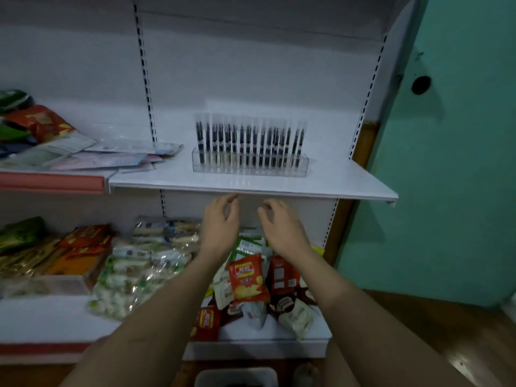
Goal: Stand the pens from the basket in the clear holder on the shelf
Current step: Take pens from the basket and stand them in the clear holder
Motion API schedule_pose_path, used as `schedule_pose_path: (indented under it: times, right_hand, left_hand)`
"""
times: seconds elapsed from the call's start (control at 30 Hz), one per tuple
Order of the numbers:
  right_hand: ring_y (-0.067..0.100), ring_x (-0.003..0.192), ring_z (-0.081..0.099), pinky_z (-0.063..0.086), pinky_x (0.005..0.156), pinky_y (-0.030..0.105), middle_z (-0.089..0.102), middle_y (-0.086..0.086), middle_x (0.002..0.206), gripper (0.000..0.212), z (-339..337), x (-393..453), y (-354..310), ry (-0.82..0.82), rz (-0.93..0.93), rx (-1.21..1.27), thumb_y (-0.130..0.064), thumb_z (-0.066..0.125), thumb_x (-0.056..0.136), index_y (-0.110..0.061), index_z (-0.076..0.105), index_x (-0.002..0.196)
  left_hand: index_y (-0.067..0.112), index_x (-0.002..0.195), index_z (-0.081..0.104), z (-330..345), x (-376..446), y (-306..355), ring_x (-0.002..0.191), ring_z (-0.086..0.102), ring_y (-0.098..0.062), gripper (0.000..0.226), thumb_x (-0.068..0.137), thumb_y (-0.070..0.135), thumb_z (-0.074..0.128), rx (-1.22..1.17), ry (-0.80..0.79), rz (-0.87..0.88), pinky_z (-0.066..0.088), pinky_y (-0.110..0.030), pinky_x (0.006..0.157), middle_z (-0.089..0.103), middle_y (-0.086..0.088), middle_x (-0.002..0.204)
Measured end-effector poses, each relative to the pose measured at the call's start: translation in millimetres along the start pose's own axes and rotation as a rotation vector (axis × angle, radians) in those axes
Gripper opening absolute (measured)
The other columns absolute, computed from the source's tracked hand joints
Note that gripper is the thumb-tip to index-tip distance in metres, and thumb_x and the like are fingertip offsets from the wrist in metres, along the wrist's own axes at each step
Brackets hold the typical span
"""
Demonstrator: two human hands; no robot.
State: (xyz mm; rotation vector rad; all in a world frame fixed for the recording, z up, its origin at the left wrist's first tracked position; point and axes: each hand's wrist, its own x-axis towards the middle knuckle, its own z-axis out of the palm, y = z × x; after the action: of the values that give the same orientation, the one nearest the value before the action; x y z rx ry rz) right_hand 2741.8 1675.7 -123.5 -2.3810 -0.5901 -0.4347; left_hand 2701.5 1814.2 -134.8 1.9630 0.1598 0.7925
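A clear holder [250, 165] stands on the white shelf [335, 180], a little right of centre. Several black pens [248, 143] stand upright in it, side by side in rows. My left hand [222, 222] and my right hand [280, 222] hover just below the shelf's front edge, close together, fingers loosely curled and holding nothing. The rim of a pale basket [236, 377] shows at the bottom edge; its inside is hidden.
Snack packets [245, 277] crowd the lower shelf under my arms. Flat packets [111, 156] and bright bags [36, 121] lie on the left shelf section. A teal wall [460, 163] stands at the right.
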Motion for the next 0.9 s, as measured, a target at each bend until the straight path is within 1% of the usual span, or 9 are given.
schedule_pose_path:
  times: [0.23,0.37,0.43,0.53,0.67,0.73,0.77,0.83,0.9]
  right_hand:
    - [0.030,0.121,0.051,0.045,0.097,0.040,0.056,0.011,0.132,0.044,69.8,-79.3,19.5,-0.249,0.114,-0.073,-0.043,0.041,0.100,-0.016,0.054,0.132]
    - [0.033,0.115,0.053,0.047,0.090,0.042,0.057,0.009,0.127,0.043,116.8,-113.3,43.6,-0.432,0.176,-0.091,-0.046,0.039,0.099,-0.017,0.055,0.127]
    - [0.033,0.115,0.053,0.047,0.088,0.040,0.057,0.009,0.127,0.042,139.7,-127.3,58.4,-0.512,0.200,-0.081,-0.045,0.039,0.099,-0.016,0.056,0.124]
    - [0.032,0.117,0.054,0.047,0.087,0.038,0.055,0.010,0.134,0.043,174.5,-149.2,81.3,-0.685,0.272,-0.045,-0.042,0.042,0.100,-0.011,0.055,0.127]
    - [0.029,0.100,0.061,0.053,0.085,0.043,0.063,0.009,0.116,0.035,229.9,-182.1,117.2,-0.885,0.355,-0.124,-0.043,0.047,0.095,-0.018,0.055,0.119]
    - [0.030,0.105,0.061,0.051,0.087,0.039,0.062,0.010,0.119,0.035,256.1,-198.4,137.1,-1.016,0.355,-0.212,-0.037,0.048,0.096,-0.016,0.054,0.123]
    - [0.030,0.105,0.061,0.051,0.088,0.040,0.062,0.012,0.119,0.033,268.0,-206.9,146.5,-1.079,0.347,-0.238,-0.032,0.047,0.098,-0.012,0.054,0.124]
    - [0.027,0.094,0.059,0.050,0.085,0.039,0.062,0.014,0.115,0.026,288.1,-221.3,162.1,-1.202,0.357,-0.256,-0.021,0.043,0.100,-0.007,0.054,0.119]
    - [0.023,0.086,0.054,0.047,0.080,0.036,0.061,0.013,0.109,0.021,309.4,-235.7,178.4,-1.255,0.391,-0.262,-0.014,0.041,0.101,-0.009,0.055,0.116]
  left_hand:
    - [0.015,0.130,0.057,-6.8,-73.2,-51.3,0.122,0.050,-0.025,0.041,0.103,0.037,0.036,-0.071,-0.127,-0.391,0.035,-0.028,0.096,0.055,-0.008,0.135]
    - [0.018,0.118,0.059,-1.2,-105.4,-90.2,0.104,0.053,-0.022,0.034,0.103,0.036,0.034,-0.117,-0.197,-0.557,0.039,-0.029,0.089,0.059,-0.005,0.119]
    - [0.022,0.114,0.059,6.1,-118.2,-116.7,0.110,0.055,-0.027,0.031,0.102,0.039,0.036,-0.088,-0.222,-0.621,0.042,-0.035,0.094,0.061,-0.008,0.125]
    - [0.018,0.124,0.058,19.3,-139.0,-153.5,0.118,0.050,-0.027,0.038,0.104,0.038,0.033,-0.052,-0.258,-0.764,0.036,-0.030,0.091,0.056,-0.001,0.121]
    - [0.016,0.122,0.058,40.8,-167.8,-205.4,0.116,0.050,-0.025,0.037,0.104,0.037,0.034,-0.071,-0.298,-0.919,0.034,-0.022,0.088,0.056,0.000,0.117]
    - [0.021,0.102,0.059,49.2,-181.0,-230.7,0.101,0.053,-0.021,0.029,0.104,0.037,0.035,-0.061,-0.295,-1.023,0.039,-0.017,0.081,0.053,0.005,0.100]
    - [0.021,0.100,0.057,54.6,-186.6,-246.5,0.100,0.051,-0.021,0.030,0.103,0.041,0.035,-0.051,-0.289,-1.073,0.039,-0.021,0.084,0.052,0.005,0.100]
    - [0.020,0.118,0.057,62.1,-197.8,-270.4,0.108,0.047,-0.020,0.034,0.102,0.043,0.036,-0.008,-0.283,-1.106,0.035,-0.029,0.092,0.052,0.000,0.115]
    - [0.012,0.116,0.057,67.8,-209.5,-288.2,0.104,0.047,-0.018,0.031,0.104,0.033,0.037,0.058,-0.302,-1.092,0.029,-0.021,0.081,0.054,-0.001,0.116]
